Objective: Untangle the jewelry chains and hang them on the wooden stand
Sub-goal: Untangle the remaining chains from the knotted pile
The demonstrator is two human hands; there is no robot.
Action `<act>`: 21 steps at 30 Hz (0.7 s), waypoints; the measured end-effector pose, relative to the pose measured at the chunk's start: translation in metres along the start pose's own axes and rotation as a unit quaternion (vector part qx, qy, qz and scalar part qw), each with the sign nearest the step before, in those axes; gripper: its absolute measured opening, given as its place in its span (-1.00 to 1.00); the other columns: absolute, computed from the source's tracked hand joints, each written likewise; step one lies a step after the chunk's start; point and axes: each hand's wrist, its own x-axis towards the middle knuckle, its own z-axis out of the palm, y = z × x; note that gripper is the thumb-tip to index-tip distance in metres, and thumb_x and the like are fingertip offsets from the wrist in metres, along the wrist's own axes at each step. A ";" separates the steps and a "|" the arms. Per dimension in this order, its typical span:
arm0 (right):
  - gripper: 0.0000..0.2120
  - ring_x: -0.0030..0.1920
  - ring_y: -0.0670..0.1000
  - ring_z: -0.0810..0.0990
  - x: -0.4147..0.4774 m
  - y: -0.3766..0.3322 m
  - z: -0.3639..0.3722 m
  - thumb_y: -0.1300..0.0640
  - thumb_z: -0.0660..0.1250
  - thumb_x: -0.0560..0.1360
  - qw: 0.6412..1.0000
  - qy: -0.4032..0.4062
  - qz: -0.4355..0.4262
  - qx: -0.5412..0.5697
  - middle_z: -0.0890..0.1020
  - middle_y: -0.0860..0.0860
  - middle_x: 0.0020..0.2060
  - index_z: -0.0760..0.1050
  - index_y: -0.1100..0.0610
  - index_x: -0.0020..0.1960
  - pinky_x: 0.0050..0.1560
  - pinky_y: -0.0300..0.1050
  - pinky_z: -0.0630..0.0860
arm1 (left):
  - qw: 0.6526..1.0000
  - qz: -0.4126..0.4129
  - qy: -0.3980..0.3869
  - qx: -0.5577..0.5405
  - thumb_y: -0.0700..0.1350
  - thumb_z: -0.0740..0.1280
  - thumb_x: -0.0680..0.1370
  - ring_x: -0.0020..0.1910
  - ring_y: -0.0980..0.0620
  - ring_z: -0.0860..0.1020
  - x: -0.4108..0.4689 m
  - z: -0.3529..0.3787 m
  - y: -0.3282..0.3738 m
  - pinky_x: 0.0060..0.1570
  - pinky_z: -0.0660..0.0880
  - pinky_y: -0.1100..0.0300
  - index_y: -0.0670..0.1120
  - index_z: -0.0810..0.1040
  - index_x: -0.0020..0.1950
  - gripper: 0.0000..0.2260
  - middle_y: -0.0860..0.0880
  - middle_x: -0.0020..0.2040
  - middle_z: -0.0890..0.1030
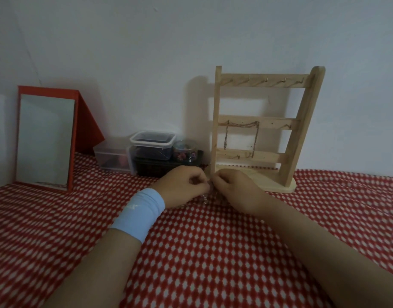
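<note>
Pinching what looks like a tangled chain [205, 197] between my left hand [182, 185] and right hand [233, 188] before the stand [302, 121], where a second chain [241, 126] hangs, near a lidded tub [153, 143] of dark bits and a jar [185, 150] of coloured pieces.

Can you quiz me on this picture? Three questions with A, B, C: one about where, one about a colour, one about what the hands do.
1. Which rail of the stand holds the hung chain? A top B middle C bottom
2. What colour is the wristband? A green B blue C black
3. What do the left hand and right hand do? A lie flat B wave C pinch the tangled chain
Answers: 1 B, it drapes from the middle rail's hooks. 2 B, light blue on the left wrist. 3 C, curled fingers meet on it.
</note>
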 end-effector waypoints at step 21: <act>-0.87 -0.46 -0.19 0.50 -0.010 -0.013 -0.019 0.12 0.18 0.70 0.995 -0.079 -0.054 0.028 0.59 0.00 -0.30 0.49 0.09 0.06 -0.38 -0.30 0.47 | 0.961 -0.111 -0.040 -0.249 -0.19 0.25 0.55 -0.19 0.10 0.56 0.004 0.000 -0.003 -0.11 0.42 0.17 0.08 0.68 -0.30 -0.68 0.09 -0.30 0.63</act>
